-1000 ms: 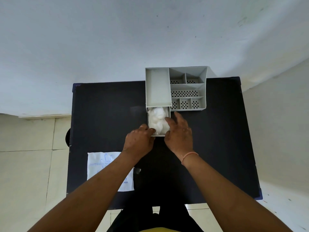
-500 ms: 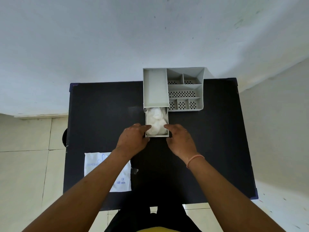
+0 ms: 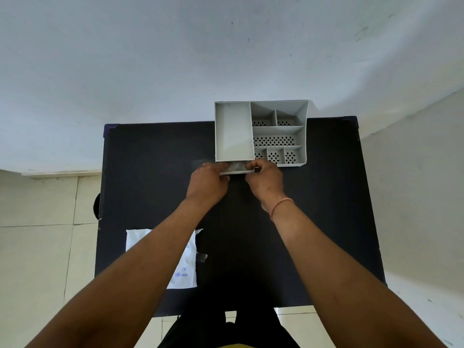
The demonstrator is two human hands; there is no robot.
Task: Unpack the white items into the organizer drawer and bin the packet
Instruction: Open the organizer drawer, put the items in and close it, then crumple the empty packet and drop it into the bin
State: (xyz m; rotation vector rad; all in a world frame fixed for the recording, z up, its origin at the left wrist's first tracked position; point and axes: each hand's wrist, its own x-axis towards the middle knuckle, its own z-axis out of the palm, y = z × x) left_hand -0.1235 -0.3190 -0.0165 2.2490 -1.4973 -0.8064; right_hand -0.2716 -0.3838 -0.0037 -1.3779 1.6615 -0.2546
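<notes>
A grey organizer (image 3: 261,134) with several compartments stands at the far edge of the black table (image 3: 150,172). Its drawer (image 3: 236,170) sticks out only a little at the front left; the white items inside are hidden. My left hand (image 3: 207,183) grips the drawer front's left corner and my right hand (image 3: 265,182) grips its right corner. The flat white packet (image 3: 184,267) with blue print lies on the table's near left, partly under my left forearm.
A white wall rises behind the table. Pale floor tiles (image 3: 37,247) show on the left and a pale surface on the right. A dark round object (image 3: 96,209) pokes out at the table's left edge.
Both hands have pushed the drawer back into the organizer; it was pulled far out with the white items showing, and now only its front lip shows.
</notes>
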